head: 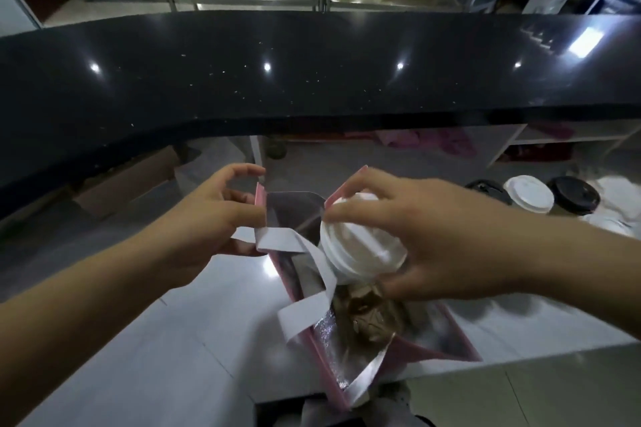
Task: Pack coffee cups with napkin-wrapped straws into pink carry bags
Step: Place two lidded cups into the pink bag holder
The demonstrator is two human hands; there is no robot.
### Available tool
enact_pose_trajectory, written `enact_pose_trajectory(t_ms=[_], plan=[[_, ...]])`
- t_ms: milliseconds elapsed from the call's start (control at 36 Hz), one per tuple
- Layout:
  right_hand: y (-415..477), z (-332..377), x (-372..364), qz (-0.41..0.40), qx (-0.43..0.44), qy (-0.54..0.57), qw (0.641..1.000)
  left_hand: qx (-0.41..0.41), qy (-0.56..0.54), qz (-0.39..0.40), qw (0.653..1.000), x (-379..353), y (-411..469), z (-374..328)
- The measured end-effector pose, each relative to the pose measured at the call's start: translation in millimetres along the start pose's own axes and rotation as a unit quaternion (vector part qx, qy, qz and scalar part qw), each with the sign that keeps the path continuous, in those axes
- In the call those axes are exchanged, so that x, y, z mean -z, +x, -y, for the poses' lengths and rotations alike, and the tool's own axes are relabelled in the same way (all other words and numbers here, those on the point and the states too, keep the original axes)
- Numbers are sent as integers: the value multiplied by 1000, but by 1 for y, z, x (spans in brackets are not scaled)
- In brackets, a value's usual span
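- Stone ledge (312, 73), black and glossy, runs the whole width of the room above the work area.
- Below it lies the pale grey table (173, 340), which carries everything else.
- Standing open on the table near its front edge is the pink carry bag (447, 347), its silver lining showing and crumpled brown paper (371, 315) lying inside.
- The right hand (433, 236) comes in from the right, its grip wrapped round the white-lidded cup (360, 246).
- The left hand (211, 218) has its grip pinched on the bag's far-left rim, with the forefinger lifted and curled.
- That cup sits tilted at the mouth of the bag, lid turned up toward the person.
- White handle straps (305, 312) flop loose over the bag's near side.
- Three more lidded cups (529, 198) wait at the table's right end, one white-topped between two black.
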State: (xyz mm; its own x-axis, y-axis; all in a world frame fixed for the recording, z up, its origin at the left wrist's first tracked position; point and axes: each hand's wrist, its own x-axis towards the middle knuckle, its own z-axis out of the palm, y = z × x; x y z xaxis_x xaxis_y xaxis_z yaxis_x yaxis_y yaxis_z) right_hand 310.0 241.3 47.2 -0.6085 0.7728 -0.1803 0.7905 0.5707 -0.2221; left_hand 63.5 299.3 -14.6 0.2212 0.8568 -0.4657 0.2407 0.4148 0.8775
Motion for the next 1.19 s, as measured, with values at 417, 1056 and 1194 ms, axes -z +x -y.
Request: enact_pose_trajectory(t_ms=[417, 1056, 1194], plan=[[52, -21, -71, 79, -53, -153, 984, -5, 5, -1, 1000, 9, 5, 9], [80, -38, -108, 103, -57, -54, 992, -3, 18, 5, 1000, 9, 14, 4], [87, -33, -111, 105, -41, -56, 992, -5, 17, -2, 1000, 11, 13, 4]])
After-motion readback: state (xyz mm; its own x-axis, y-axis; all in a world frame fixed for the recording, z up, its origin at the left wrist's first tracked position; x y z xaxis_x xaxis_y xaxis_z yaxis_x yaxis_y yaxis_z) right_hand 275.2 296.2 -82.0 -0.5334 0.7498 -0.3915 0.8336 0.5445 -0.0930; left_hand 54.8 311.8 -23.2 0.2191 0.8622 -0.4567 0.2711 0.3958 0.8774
